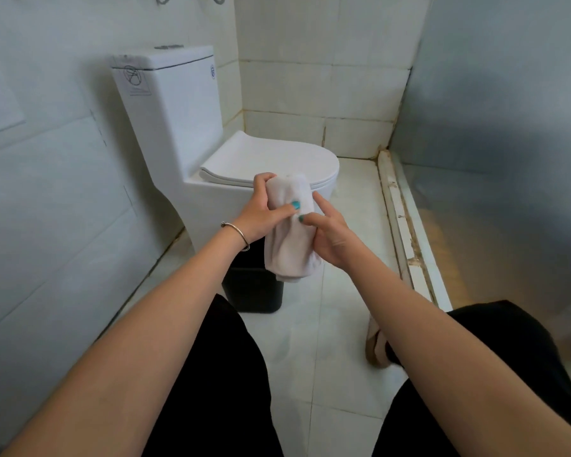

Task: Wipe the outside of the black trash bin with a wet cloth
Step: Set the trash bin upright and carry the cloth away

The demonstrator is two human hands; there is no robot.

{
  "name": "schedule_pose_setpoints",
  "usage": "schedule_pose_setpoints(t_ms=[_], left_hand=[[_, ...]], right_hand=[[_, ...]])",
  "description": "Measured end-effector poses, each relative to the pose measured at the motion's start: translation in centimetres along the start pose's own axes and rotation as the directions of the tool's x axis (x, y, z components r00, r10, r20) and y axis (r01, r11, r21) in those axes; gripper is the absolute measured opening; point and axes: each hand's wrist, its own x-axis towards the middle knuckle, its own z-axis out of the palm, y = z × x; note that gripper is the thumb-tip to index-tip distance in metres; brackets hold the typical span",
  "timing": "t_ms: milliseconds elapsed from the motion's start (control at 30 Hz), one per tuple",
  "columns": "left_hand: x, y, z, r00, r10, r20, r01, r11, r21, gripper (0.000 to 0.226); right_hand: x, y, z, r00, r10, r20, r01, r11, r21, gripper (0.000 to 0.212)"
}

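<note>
The person held a white cloth (290, 232) up in front of them with both hands, above the floor (327, 324) and clear of it. The left hand (264, 209) gripped the upper part of the cloth, its fingers (262, 181) curled over the top fold and its thumb pressed across the front. The right hand (330, 232) held the cloth lower on its right side, thumb laid on the fabric and the other fingers (323, 201) stretched up along its edge, close together. The cloth hung bunched in loose folds below both hands. The black trash bin (254, 288) stood on the floor just beside the base of the white toilet (211, 173), near the left wall, partly hidden behind the left wrist and the hanging cloth; the cloth did not appear to touch it. A thin bracelet (241, 235) circled the left wrist. Black-clad knees showed at the bottom, and a beige slipper (374, 347) rested on the floor to the right
</note>
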Motion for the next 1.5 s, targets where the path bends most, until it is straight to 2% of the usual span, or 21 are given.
schedule_pose_setpoints(t_ms=[133,233,400,533,600,667,800,933,1067,1233,1367,1500], left_hand=[[2.2,-0.2,-1.5,0.999,0.025,-0.046,-0.025,1.0,0.001,0.066],[4.2,-1.4,-2.1,0.999,0.014,-0.042,-0.013,1.0,0.022,0.064],[8.2,-2.9,-2.1,0.995,0.078,-0.055,-0.076,0.996,0.051,0.059],[12.3,-4.7,-2.2,0.99,0.139,-0.015,-0.137,0.985,0.105,0.061],[13.9,-5.4,-2.3,0.99,0.14,0.005,-0.14,0.983,0.122,0.059],[16.7,-6.9,-2.4,0.991,0.133,0.013,-0.133,0.985,0.113,0.058],[21.4,-9.6,-2.9,0.994,0.113,0.007,-0.113,0.99,0.086,0.056],[25.1,-9.1,-3.7,0.999,0.044,0.018,-0.046,0.996,0.073,0.057],[28.2,-6.5,-5.1,0.996,-0.08,0.031,0.08,0.997,0.004,0.061],[32.4,0.0,-8.7,0.948,-0.314,0.056,0.315,0.897,-0.31,0.047],[35.0,7.7,-12.7,0.927,-0.37,0.067,0.372,0.878,-0.301,0.044],[36.9,14.9,-17.1,0.932,-0.362,0.026,0.358,0.906,-0.226,0.054]], right_hand=[[2.3,-2.6,-0.9,1.0,0.004,-0.028,-0.002,0.998,0.07,0.107],[4.8,-3.8,-1.9,0.999,0.033,0.013,-0.033,0.999,0.025,0.1],[9.3,-5.1,-3.6,0.999,0.018,0.038,-0.015,0.997,-0.08,0.088],[13.1,-5.4,-5.7,0.997,0.026,0.079,-0.014,0.99,-0.141,0.053],[14.6,-5.1,-6.3,0.997,0.012,0.075,-0.001,0.99,-0.143,0.046],[17.7,-4.6,-7.2,0.998,0.0,0.07,0.009,0.991,-0.136,0.045],[23.4,-4.3,-8.5,0.996,-0.044,0.072,0.053,0.99,-0.129,0.056],[26.5,-5.7,-8.8,0.997,-0.045,0.058,0.051,0.991,-0.12,0.056],[28.2,-9.2,-7.8,0.999,-0.018,0.037,0.021,0.996,-0.088,0.056],[28.9,-17.1,-5.1,0.999,0.04,-0.013,-0.041,0.995,-0.088,0.05],[28.7,-25.4,-2.4,0.999,0.025,-0.025,-0.027,0.997,-0.069,0.051],[28.0,-33.1,0.3,0.998,0.026,-0.057,-0.028,0.999,-0.045,0.058]])
